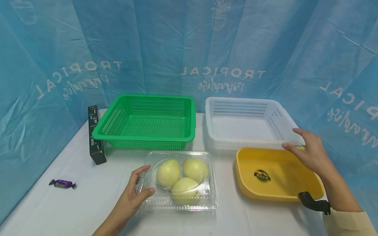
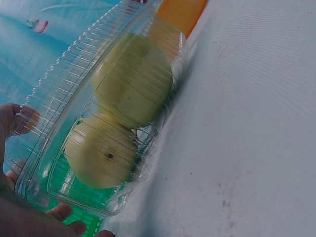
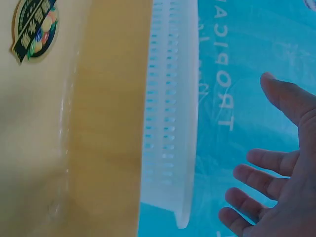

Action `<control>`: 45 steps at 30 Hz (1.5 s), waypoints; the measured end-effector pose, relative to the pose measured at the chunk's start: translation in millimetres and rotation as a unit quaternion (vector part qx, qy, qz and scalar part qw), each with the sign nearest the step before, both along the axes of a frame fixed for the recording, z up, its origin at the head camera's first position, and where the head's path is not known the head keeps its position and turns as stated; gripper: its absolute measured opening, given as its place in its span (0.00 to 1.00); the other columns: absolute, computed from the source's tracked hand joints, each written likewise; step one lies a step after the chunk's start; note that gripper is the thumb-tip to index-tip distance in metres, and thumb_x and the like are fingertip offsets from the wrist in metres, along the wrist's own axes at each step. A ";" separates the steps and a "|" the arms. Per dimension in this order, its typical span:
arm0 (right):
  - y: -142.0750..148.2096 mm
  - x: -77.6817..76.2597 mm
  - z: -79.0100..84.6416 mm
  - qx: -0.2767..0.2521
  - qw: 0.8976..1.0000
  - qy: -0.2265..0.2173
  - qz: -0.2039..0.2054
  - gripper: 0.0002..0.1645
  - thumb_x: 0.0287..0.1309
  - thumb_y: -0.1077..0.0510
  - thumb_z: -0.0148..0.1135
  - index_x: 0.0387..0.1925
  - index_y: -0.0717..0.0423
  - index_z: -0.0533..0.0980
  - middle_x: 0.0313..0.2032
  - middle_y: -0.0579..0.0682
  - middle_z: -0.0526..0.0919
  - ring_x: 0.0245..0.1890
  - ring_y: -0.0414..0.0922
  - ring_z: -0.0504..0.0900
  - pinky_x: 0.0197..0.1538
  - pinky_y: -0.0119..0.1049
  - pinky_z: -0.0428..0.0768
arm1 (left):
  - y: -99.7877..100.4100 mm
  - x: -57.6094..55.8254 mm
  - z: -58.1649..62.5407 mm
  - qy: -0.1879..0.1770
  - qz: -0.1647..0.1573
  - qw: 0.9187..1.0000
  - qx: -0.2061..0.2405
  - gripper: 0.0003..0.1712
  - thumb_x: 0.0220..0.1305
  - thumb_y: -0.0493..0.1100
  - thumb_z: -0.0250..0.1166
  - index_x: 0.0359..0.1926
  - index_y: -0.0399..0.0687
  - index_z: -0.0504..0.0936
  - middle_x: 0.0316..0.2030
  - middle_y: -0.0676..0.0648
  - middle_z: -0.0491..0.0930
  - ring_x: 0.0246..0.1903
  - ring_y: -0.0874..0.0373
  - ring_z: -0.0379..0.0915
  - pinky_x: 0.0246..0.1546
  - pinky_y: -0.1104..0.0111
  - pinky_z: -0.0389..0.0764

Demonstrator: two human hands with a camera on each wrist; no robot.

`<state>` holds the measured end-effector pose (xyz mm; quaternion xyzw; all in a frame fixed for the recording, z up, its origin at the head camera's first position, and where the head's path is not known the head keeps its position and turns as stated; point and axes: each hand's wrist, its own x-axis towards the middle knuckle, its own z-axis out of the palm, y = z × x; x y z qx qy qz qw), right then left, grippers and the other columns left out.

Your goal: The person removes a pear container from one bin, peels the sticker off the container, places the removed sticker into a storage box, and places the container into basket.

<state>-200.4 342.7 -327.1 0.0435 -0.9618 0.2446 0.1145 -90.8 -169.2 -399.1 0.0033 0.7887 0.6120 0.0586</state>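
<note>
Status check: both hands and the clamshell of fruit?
Left hand grips the clear clamshell at its left edge; lid closed, three pale fruits inside. Right hand open above the yellow tray, holding nothing. Nothing in the way.

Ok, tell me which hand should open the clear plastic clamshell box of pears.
Left, probably. The left hand already grips the clear plastic clamshell box at its edge; the right hand hovers open over the yellow tray.
</note>
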 end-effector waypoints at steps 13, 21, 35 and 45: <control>10.5 -21.1 -4.3 -0.011 0.999 -0.025 -0.023 0.54 0.57 0.37 0.59 0.71 0.64 0.48 0.68 0.73 0.50 0.60 0.72 0.47 0.49 0.73 0.55 | -0.2 -0.9 -0.3 0.000 0.001 1.000 -0.003 0.37 0.62 0.45 0.61 0.67 0.68 0.54 0.73 0.45 0.40 0.73 0.37 0.26 0.59 0.28 0.38; 20.3 -33.9 -8.5 -0.005 0.999 -0.036 -0.012 0.54 0.58 0.39 0.59 0.70 0.69 0.48 0.66 0.77 0.50 0.57 0.75 0.48 0.47 0.70 0.55 | -0.5 -1.5 -0.1 -0.012 -0.002 1.000 -0.003 0.37 0.62 0.46 0.61 0.68 0.68 0.53 0.74 0.46 0.38 0.73 0.37 0.25 0.59 0.27 0.39; 36.5 -48.2 -21.8 -0.007 0.998 -0.069 -0.004 0.58 0.58 0.38 0.59 0.71 0.67 0.42 0.65 0.80 0.46 0.57 0.78 0.47 0.48 0.74 0.52 | -0.2 -0.9 0.5 -0.013 0.000 1.000 -0.007 0.36 0.62 0.46 0.61 0.67 0.71 0.54 0.74 0.47 0.38 0.73 0.37 0.25 0.59 0.27 0.39; 43.0 -51.6 -30.2 -0.034 0.996 -0.086 -0.002 0.60 0.58 0.38 0.58 0.72 0.67 0.36 0.69 0.76 0.33 0.63 0.81 0.38 0.54 0.78 0.48 | 0.2 -0.8 0.8 -0.008 0.000 1.000 -0.009 0.36 0.62 0.46 0.61 0.67 0.71 0.54 0.74 0.46 0.38 0.73 0.37 0.26 0.58 0.27 0.40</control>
